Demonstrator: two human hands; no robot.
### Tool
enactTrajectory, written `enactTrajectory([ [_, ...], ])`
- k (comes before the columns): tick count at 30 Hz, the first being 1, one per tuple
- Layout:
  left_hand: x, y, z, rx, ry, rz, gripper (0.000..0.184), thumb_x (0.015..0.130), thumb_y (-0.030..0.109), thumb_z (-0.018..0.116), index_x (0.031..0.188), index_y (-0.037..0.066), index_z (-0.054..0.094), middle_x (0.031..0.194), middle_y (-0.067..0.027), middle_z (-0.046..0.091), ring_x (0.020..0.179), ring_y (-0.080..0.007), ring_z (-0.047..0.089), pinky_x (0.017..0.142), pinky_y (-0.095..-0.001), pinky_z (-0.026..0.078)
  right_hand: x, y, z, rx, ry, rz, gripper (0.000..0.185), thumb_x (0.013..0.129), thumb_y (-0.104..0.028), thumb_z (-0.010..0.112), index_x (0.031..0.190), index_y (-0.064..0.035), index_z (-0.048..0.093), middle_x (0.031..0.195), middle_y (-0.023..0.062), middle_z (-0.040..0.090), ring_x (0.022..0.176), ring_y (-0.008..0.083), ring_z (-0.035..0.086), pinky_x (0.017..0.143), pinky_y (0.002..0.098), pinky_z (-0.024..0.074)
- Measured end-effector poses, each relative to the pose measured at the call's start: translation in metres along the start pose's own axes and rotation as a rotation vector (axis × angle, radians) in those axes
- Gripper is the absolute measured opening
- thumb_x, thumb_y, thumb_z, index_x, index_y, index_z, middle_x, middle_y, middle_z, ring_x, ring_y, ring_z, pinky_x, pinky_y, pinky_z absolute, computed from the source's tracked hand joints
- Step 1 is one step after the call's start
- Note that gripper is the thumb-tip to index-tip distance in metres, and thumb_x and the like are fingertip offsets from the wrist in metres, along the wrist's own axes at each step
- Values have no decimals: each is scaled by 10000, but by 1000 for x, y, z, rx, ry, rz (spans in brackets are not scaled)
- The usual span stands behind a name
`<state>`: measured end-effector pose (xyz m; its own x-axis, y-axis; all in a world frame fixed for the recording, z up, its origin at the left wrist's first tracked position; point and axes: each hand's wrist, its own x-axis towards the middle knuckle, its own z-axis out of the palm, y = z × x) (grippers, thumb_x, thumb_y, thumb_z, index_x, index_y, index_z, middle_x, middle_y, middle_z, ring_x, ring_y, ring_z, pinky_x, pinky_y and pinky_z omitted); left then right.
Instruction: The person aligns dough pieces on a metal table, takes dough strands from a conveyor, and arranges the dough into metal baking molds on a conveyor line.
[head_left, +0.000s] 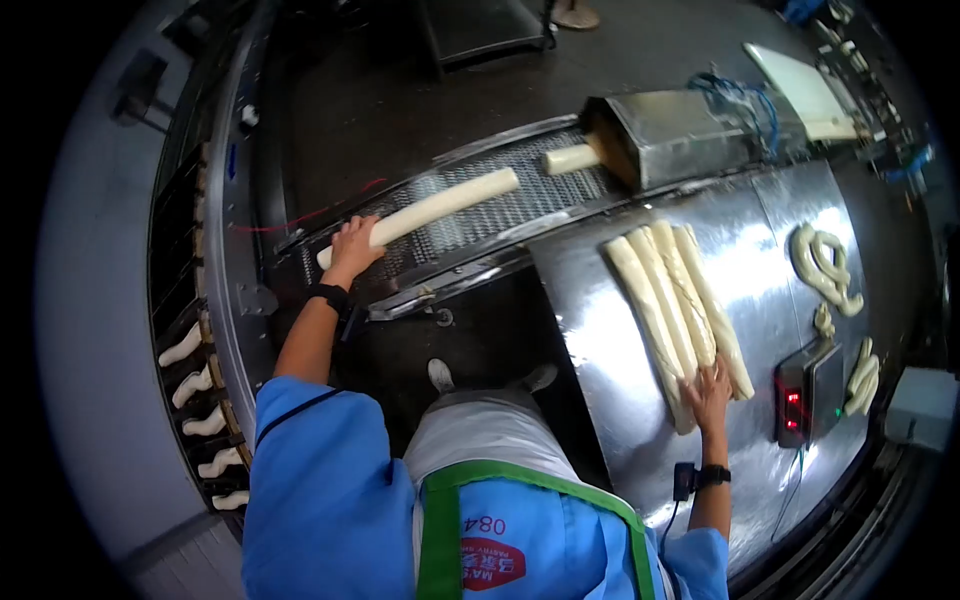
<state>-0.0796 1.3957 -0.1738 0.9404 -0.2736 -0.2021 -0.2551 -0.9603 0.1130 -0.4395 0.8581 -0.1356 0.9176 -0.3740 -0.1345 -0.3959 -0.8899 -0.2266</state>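
Note:
My left hand (357,246) is wrapped over the near end of a long pale dough log (450,204) on the metal mesh conveyor (440,248). On the steel table (585,310), several long dough logs (668,290) lie side by side, their surfaces smooth and glossy. My right hand (710,392) rests on the lower part of these logs with its fingers spread. Its palm side is hidden. A shorter dough piece (572,159) sticks out of the metal housing (690,135) at the conveyor's far end.
To the right on the table are a digital scale (812,393), a coiled dough strip (822,268) and small dough pieces (862,378). A metal-framed machine (232,230) carrying several curved dough pieces (205,422) stands at left. A white board (800,90) lies at the far right.

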Motion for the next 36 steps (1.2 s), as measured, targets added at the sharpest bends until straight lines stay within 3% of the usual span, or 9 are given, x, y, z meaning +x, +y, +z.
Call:
enactTrajectory([
  [6, 7, -50, 13, -242, 60, 186, 347, 514, 266, 684, 780, 84, 555, 841, -96, 553, 830, -299, 526, 722, -400, 415, -47, -68, 21, -95, -120, 50, 836, 599, -275, 715, 1268, -56, 264, 1288, 225, 252, 1175, 374, 257, 954, 463, 213],
  [9, 6, -62, 9, -337, -31, 191, 425, 545, 320, 672, 848, 49, 546, 864, -125, 507, 845, -294, 500, 740, -374, 410, -46, -96, 25, -258, -79, 4, 773, 605, -195, 713, 1226, 14, 302, 1256, 237, 287, 1140, 349, 317, 925, 429, 279],
  [12, 3, -66, -4, -904, -180, 214, 396, 696, 317, 643, 893, 2, 505, 852, -117, 520, 760, -223, 555, 641, -329, 446, -35, -81, 38, -185, -9, 27, 713, 620, -180, 685, 1212, -9, 327, 1242, 236, 307, 1130, 359, 331, 917, 413, 305],
  [14, -15, -56, -40, -1871, -395, -62, 427, 716, 238, 625, 1031, 13, 446, 813, -93, 518, 693, -155, 563, 552, -254, 505, -28, -79, 43, -156, 46, 128, 689, 598, -158, 685, 1183, -15, 352, 1248, 269, 271, 1149, 411, 282, 948, 423, 266],
  [18, -35, -87, -95, -2320, -80, -200, 418, 718, 216, 590, 1044, 15, 423, 787, -101, 527, 557, -173, 572, 467, -288, 500, -35, -37, 63, -320, 77, -120, 621, 657, -264, 651, 1146, 19, 392, 1177, 252, 368, 1108, 349, 367, 912, 384, 318],
  [20, -54, -126, -131, -2479, 108, -48, 414, 707, 224, 606, 1047, 63, 435, 841, -85, 522, 607, -182, 565, 505, -287, 505, -49, -14, 71, -308, -108, 38, 874, 683, -478, 610, 1267, 35, 212, 1264, 333, 200, 1176, 411, 242, 959, 439, 256],
  [29, -164, -278, -188, -1835, 1473, -391, 448, 781, 273, 540, 1081, 34, 307, 904, -114, 439, 718, -202, 568, 607, -314, 503, 12, -244, -17, 362, -311, 233, 736, 641, -445, 637, 1165, 19, 410, 1172, 287, 350, 1076, 366, 376, 896, 407, 315],
  [32, -178, -353, -126, -1786, 1630, -685, 416, 792, 282, 534, 1042, 31, 316, 887, -112, 431, 761, -215, 560, 647, -337, 474, 46, -312, -47, 504, -320, 194, 699, 660, -421, 624, 1160, 19, 413, 1153, 265, 375, 1060, 342, 396, 881, 390, 330],
  [36, -204, -438, -11, -1910, 1285, -1082, 567, 759, 152, 548, 1208, 62, 214, 1065, -164, 407, 930, -251, 477, 762, -341, 406, 91, -407, -97, 658, -345, 80, 650, 685, -390, 606, 1153, 19, 416, 1128, 235, 407, 1039, 311, 422, 862, 367, 350],
])
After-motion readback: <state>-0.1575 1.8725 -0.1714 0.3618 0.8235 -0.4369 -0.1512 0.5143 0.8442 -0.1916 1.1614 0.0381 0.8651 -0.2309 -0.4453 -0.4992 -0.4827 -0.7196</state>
